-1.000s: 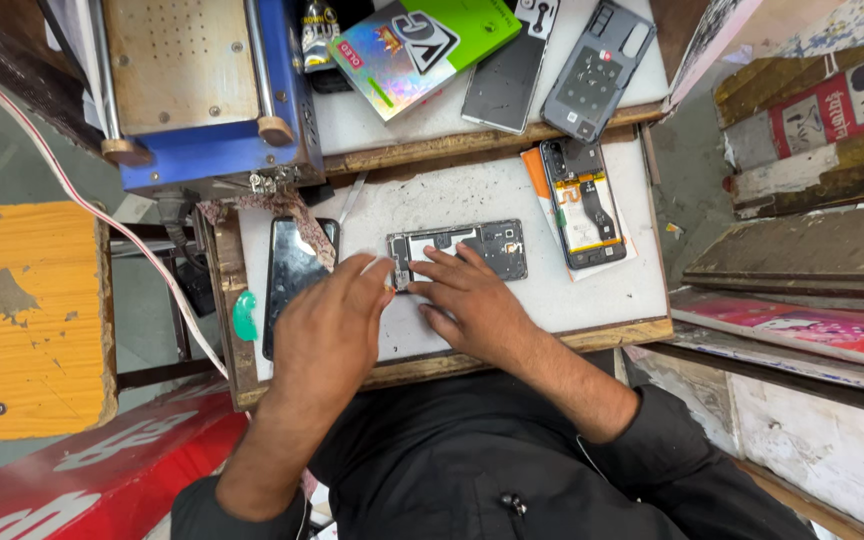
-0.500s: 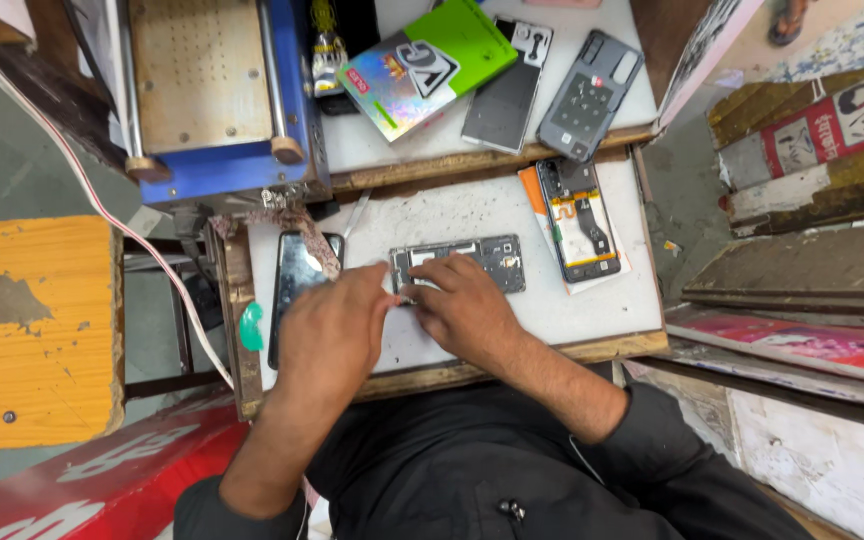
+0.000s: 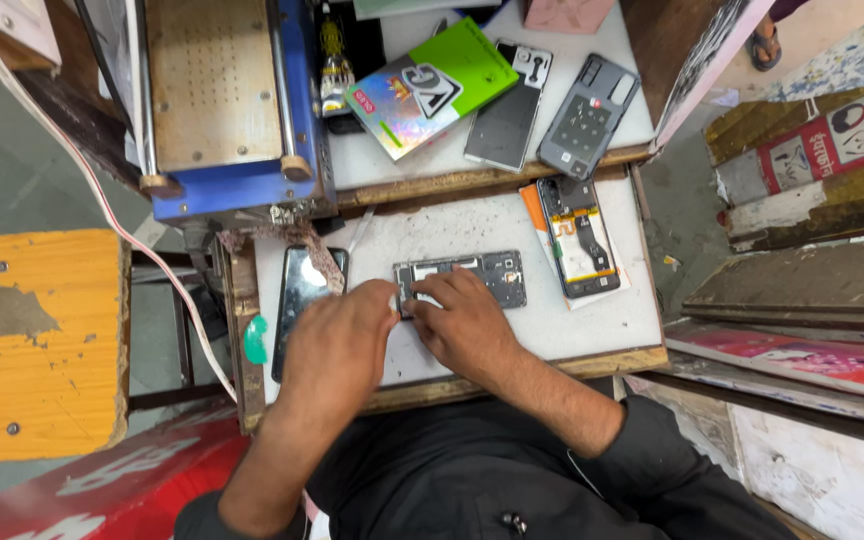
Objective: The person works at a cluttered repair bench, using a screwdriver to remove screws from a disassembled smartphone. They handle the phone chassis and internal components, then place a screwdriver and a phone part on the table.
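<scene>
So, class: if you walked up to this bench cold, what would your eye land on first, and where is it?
Most likely the two hands, left hand and right hand, meeting over an opened phone frame at the middle of the white worktop. Next, the bright green box on the shelf above, and the blue machine at upper left.

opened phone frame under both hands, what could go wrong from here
The left hand and right hand both press on the dark phone frame, so a slip could perhaps damage its exposed parts. The black phone lies right beside the left hand near the work board's edge; a nudge might push it off.
</scene>
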